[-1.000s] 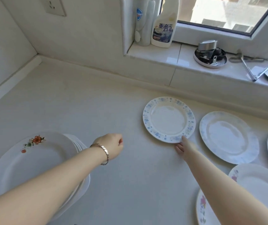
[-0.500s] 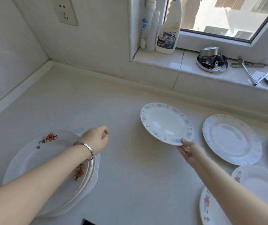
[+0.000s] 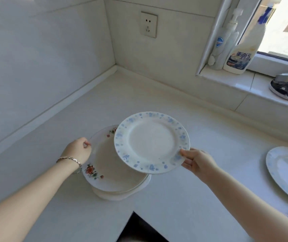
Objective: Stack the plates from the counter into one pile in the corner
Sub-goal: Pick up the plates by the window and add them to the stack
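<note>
Plate with a blue speckled rim (image 3: 151,142) sits at the centre of the frame, held in the air and slightly tilted, overlapping the upper right part of the pile (image 3: 111,173) on the pale counter (image 3: 174,203). The right hand (image 3: 199,163) pinches its lower right edge, thumb on top of the rim and fingers underneath. The left hand (image 3: 79,151), with a bracelet (image 3: 69,158) at the wrist, has its fingers curled onto the left rim of the pile's top plate, which bears red flowers. Another plate (image 3: 286,172) lies flat at the right edge of the frame, well apart from the pile. At upper right, a spray bottle (image 3: 243,53) and a pump bottle (image 3: 222,46) stand on the windowsill (image 3: 236,82).
</note>
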A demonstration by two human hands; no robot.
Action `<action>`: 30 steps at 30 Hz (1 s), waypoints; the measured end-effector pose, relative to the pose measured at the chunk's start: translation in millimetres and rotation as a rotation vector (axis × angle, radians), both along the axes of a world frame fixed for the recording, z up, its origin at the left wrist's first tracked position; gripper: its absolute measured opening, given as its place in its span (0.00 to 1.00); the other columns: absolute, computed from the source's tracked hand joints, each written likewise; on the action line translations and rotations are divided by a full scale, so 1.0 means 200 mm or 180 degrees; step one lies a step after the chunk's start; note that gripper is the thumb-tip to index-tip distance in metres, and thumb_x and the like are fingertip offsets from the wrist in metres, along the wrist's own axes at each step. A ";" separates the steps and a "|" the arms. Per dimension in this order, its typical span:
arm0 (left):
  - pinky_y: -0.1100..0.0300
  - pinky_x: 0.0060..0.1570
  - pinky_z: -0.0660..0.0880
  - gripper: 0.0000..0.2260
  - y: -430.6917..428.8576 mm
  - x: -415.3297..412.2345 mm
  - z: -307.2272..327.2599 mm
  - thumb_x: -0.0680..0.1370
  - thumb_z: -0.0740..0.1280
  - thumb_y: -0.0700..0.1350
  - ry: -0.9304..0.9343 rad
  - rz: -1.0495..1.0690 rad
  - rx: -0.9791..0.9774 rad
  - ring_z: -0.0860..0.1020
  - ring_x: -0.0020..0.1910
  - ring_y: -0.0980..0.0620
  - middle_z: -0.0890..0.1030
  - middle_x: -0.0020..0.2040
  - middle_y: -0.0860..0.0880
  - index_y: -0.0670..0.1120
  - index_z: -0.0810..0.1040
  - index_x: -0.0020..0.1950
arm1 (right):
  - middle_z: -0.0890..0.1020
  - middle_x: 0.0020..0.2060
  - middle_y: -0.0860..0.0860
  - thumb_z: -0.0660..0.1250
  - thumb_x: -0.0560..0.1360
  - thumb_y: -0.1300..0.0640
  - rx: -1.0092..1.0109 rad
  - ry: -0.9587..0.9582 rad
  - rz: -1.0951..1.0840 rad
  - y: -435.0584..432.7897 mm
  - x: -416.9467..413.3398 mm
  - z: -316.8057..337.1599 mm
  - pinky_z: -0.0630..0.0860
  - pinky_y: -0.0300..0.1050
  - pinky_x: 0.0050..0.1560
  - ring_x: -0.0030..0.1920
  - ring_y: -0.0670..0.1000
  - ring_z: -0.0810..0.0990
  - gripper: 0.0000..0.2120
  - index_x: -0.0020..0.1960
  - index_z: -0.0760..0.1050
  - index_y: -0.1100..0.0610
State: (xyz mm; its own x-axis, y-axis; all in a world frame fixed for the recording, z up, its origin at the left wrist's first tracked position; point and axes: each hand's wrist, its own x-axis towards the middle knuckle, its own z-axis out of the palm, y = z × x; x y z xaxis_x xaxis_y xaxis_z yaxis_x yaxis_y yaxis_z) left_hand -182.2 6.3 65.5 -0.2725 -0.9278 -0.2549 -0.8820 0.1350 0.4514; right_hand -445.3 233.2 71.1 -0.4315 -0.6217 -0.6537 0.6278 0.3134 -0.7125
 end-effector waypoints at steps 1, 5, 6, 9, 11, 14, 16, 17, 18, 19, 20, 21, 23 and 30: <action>0.56 0.46 0.74 0.08 0.00 0.05 -0.01 0.77 0.60 0.41 0.0020 0.0085 0.0018 0.81 0.48 0.42 0.83 0.51 0.42 0.44 0.77 0.51 | 0.77 0.33 0.57 0.64 0.74 0.68 0.0060 0.0046 0.0098 -0.03 0.04 -0.01 0.82 0.42 0.37 0.33 0.52 0.77 0.04 0.46 0.77 0.64; 0.59 0.39 0.69 0.06 0.00 0.17 -0.05 0.77 0.59 0.42 -0.0015 0.0218 0.0049 0.80 0.45 0.43 0.83 0.48 0.44 0.48 0.75 0.46 | 0.83 0.36 0.56 0.65 0.72 0.68 0.0281 0.0257 0.0385 -0.13 0.21 -0.05 0.81 0.42 0.39 0.32 0.51 0.83 0.05 0.46 0.79 0.62; 0.59 0.39 0.70 0.06 -0.01 0.19 -0.06 0.76 0.58 0.42 -0.0005 0.0259 0.0062 0.80 0.45 0.43 0.82 0.49 0.44 0.49 0.74 0.45 | 0.83 0.38 0.56 0.65 0.72 0.68 0.0305 0.0265 0.0417 -0.14 0.24 -0.06 0.81 0.42 0.38 0.34 0.52 0.83 0.06 0.47 0.79 0.63; 0.59 0.43 0.71 0.06 -0.02 0.22 -0.08 0.76 0.59 0.41 0.0062 0.0365 0.0116 0.81 0.46 0.43 0.83 0.51 0.44 0.50 0.74 0.45 | 0.84 0.40 0.57 0.65 0.73 0.68 0.0384 0.0332 0.0449 -0.16 0.31 -0.08 0.81 0.43 0.39 0.36 0.53 0.84 0.06 0.48 0.79 0.63; 0.59 0.43 0.71 0.06 -0.02 0.23 -0.09 0.76 0.59 0.41 0.0098 0.0394 0.0171 0.81 0.47 0.42 0.83 0.52 0.43 0.50 0.74 0.45 | 0.83 0.37 0.56 0.65 0.72 0.68 0.0426 0.0579 0.0449 -0.17 0.35 -0.08 0.80 0.41 0.35 0.33 0.52 0.83 0.05 0.45 0.79 0.62; 0.59 0.44 0.71 0.06 -0.02 0.25 -0.11 0.76 0.59 0.40 0.0086 0.0424 0.0226 0.81 0.48 0.42 0.83 0.52 0.43 0.49 0.74 0.45 | 0.81 0.37 0.56 0.63 0.72 0.65 0.0711 0.1527 0.0717 -0.19 0.41 -0.07 0.75 0.39 0.30 0.30 0.52 0.79 0.05 0.48 0.74 0.61; 0.58 0.46 0.72 0.06 -0.03 0.26 -0.11 0.76 0.59 0.40 0.0074 0.0449 0.0227 0.81 0.48 0.42 0.83 0.52 0.43 0.49 0.74 0.45 | 0.82 0.42 0.56 0.61 0.73 0.61 0.0906 0.1990 0.0988 -0.21 0.44 -0.07 0.71 0.39 0.27 0.29 0.51 0.78 0.11 0.55 0.68 0.56; 0.57 0.47 0.73 0.06 -0.04 0.26 -0.11 0.76 0.59 0.40 0.0075 0.0472 0.0222 0.81 0.48 0.42 0.83 0.52 0.43 0.49 0.74 0.45 | 0.82 0.43 0.56 0.61 0.73 0.60 0.0953 0.2112 0.1109 -0.22 0.45 -0.08 0.69 0.38 0.26 0.28 0.50 0.78 0.14 0.58 0.66 0.54; 0.56 0.48 0.74 0.06 -0.04 0.27 -0.11 0.75 0.60 0.40 0.0085 0.0503 0.0220 0.81 0.48 0.42 0.83 0.52 0.43 0.49 0.74 0.45 | 0.82 0.42 0.55 0.60 0.74 0.58 0.0993 0.2223 0.1231 -0.24 0.46 -0.08 0.69 0.39 0.26 0.28 0.50 0.78 0.16 0.60 0.64 0.53; 0.55 0.49 0.75 0.06 -0.05 0.27 -0.12 0.75 0.60 0.40 0.0105 0.0536 0.0222 0.81 0.48 0.42 0.83 0.52 0.43 0.49 0.74 0.45 | 0.82 0.40 0.54 0.60 0.74 0.56 0.1039 0.2339 0.1357 -0.25 0.47 -0.09 0.70 0.40 0.27 0.28 0.50 0.77 0.17 0.63 0.63 0.53; 0.54 0.50 0.76 0.06 -0.05 0.27 -0.12 0.75 0.60 0.40 0.0122 0.0555 0.0224 0.81 0.48 0.42 0.83 0.52 0.43 0.48 0.75 0.46 | 0.82 0.39 0.54 0.59 0.74 0.55 0.1099 0.2449 0.1471 -0.26 0.48 -0.10 0.72 0.42 0.29 0.30 0.51 0.78 0.19 0.64 0.62 0.52; 0.54 0.51 0.76 0.06 -0.05 0.27 -0.12 0.75 0.60 0.40 0.0130 0.0560 0.0226 0.81 0.48 0.42 0.83 0.52 0.43 0.48 0.75 0.46 | 0.82 0.38 0.54 0.59 0.75 0.53 0.1168 0.2566 0.1568 -0.27 0.49 -0.10 0.74 0.44 0.32 0.33 0.53 0.79 0.20 0.66 0.62 0.52; 0.54 0.50 0.76 0.07 -0.05 0.27 -0.11 0.75 0.60 0.40 0.0144 0.0532 0.0226 0.81 0.47 0.42 0.83 0.52 0.43 0.48 0.75 0.47 | 0.82 0.41 0.56 0.58 0.75 0.50 0.1375 0.2847 0.1747 -0.29 0.50 -0.11 0.75 0.47 0.38 0.42 0.58 0.81 0.21 0.66 0.62 0.52; 0.55 0.42 0.72 0.10 0.00 0.15 0.05 0.77 0.58 0.40 0.0073 -0.0031 -0.0258 0.77 0.42 0.42 0.81 0.46 0.44 0.45 0.75 0.56 | 0.79 0.36 0.49 0.56 0.76 0.40 0.1704 0.3165 0.1958 -0.21 0.41 -0.10 0.73 0.43 0.35 0.36 0.51 0.77 0.25 0.69 0.63 0.52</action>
